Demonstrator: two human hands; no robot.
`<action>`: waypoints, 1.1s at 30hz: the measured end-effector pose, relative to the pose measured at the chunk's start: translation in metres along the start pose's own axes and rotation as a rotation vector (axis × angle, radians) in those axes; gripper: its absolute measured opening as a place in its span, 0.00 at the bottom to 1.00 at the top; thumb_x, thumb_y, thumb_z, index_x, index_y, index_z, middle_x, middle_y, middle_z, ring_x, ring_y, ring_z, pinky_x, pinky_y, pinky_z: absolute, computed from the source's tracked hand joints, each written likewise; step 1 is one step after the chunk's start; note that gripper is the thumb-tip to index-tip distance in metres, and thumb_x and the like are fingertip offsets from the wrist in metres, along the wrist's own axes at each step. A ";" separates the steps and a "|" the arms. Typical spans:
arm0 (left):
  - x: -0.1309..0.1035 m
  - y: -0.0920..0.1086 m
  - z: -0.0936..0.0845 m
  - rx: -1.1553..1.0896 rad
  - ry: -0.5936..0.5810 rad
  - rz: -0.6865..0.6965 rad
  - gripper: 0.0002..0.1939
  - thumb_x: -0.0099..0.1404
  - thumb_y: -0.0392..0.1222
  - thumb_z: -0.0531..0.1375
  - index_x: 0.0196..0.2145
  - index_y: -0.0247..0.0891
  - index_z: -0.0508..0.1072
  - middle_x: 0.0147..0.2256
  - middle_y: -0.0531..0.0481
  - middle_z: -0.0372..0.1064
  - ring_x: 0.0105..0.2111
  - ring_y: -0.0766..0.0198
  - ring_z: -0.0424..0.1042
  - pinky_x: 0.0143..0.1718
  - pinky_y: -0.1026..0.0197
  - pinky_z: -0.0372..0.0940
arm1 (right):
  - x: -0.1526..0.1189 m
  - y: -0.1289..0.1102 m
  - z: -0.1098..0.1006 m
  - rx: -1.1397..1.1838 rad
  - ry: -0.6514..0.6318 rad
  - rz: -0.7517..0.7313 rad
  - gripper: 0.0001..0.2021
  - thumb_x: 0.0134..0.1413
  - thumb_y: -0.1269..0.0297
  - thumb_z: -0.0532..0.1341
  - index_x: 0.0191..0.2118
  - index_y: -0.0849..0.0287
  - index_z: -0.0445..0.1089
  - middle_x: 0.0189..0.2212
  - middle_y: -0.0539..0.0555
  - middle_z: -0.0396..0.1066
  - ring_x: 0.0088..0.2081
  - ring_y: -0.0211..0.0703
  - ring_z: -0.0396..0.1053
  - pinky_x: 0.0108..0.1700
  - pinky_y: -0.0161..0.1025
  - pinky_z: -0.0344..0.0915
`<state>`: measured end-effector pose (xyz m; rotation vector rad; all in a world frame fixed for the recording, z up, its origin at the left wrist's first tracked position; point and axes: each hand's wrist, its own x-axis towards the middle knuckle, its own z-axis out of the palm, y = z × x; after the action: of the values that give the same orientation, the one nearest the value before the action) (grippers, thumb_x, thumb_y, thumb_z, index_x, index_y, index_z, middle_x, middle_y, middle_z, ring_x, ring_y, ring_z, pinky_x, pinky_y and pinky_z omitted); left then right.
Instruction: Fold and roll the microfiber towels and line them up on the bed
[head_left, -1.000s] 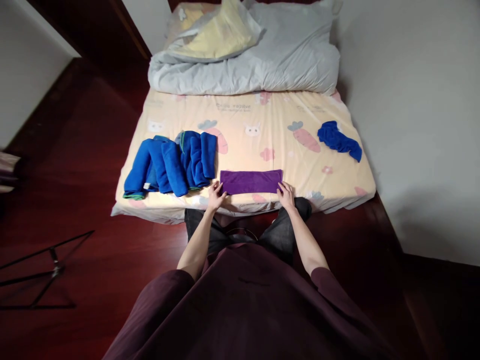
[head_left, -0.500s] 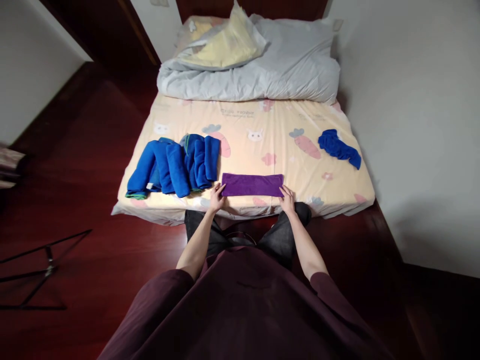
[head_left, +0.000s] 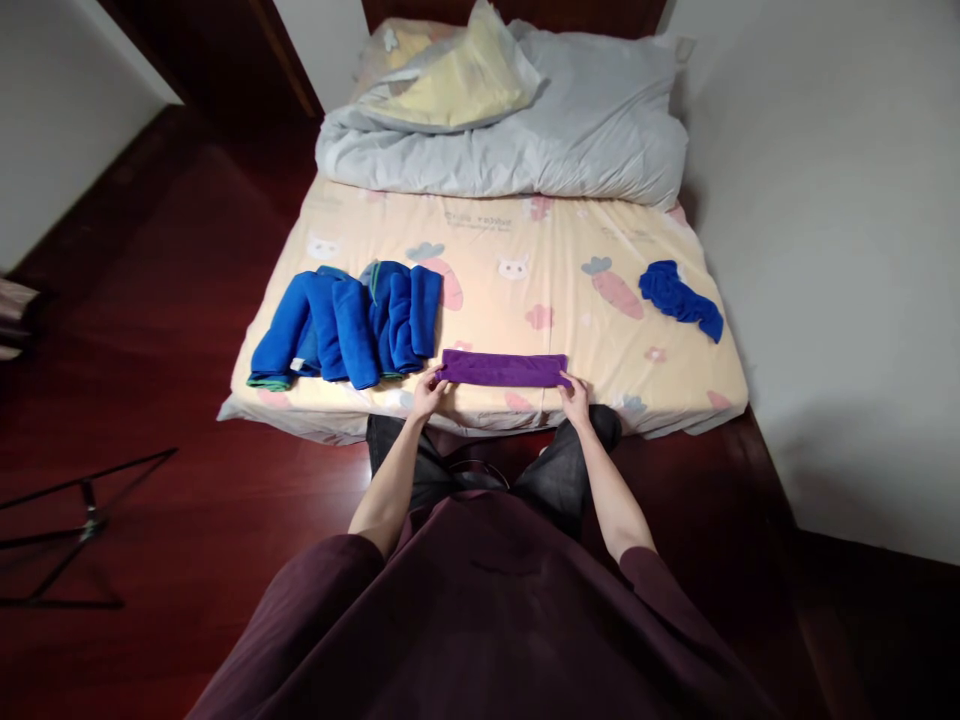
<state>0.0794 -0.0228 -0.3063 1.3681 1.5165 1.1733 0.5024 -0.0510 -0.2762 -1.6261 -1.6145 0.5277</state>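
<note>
A purple towel (head_left: 502,369), folded into a narrow strip, lies across the front of the bed before me. My left hand (head_left: 427,391) pinches its left end, and my right hand (head_left: 574,397) pinches its right end at the near edge. Just left of the towel are several rolled or folded blue cloths (head_left: 352,330), some with green edging, lying side by side. Off to the right a crumpled blue cloth (head_left: 681,298) rests alone on the sheet.
The bed (head_left: 540,270) has a yellow carrot-print sheet. A grey quilt (head_left: 592,110) and a yellow pillow in a clear cover (head_left: 465,85) lie at its head. A black tripod leg (head_left: 86,525) stands on the floor at left. A wall (head_left: 832,250) rises at right.
The purple towel's near edge has been lifted and turned away from me, so the strip is narrower. Both hands keep hold of its ends. The view has shifted slightly.
</note>
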 end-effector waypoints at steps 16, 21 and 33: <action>-0.004 0.014 0.000 0.144 0.048 -0.089 0.18 0.71 0.56 0.55 0.28 0.42 0.64 0.28 0.50 0.65 0.32 0.58 0.66 0.39 0.58 0.63 | 0.000 0.004 0.007 -0.078 -0.036 0.206 0.26 0.66 0.38 0.51 0.35 0.56 0.71 0.33 0.60 0.76 0.38 0.53 0.73 0.48 0.48 0.70; -0.004 0.018 -0.003 0.209 0.039 -0.077 0.18 0.71 0.56 0.55 0.29 0.42 0.67 0.29 0.49 0.68 0.33 0.57 0.67 0.39 0.57 0.63 | 0.000 0.005 0.005 -0.131 -0.033 0.218 0.26 0.66 0.39 0.51 0.37 0.57 0.73 0.35 0.61 0.78 0.39 0.53 0.74 0.49 0.46 0.71; 0.008 0.018 -0.002 0.270 0.058 -0.022 0.19 0.66 0.60 0.61 0.35 0.41 0.72 0.31 0.42 0.73 0.39 0.48 0.74 0.49 0.48 0.69 | 0.004 0.003 0.007 -0.185 -0.052 0.311 0.21 0.66 0.47 0.57 0.42 0.59 0.78 0.40 0.63 0.80 0.45 0.54 0.77 0.54 0.48 0.71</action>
<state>0.0816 -0.0147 -0.2886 1.4980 1.7776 1.0298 0.4993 -0.0448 -0.2823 -2.0353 -1.4902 0.5962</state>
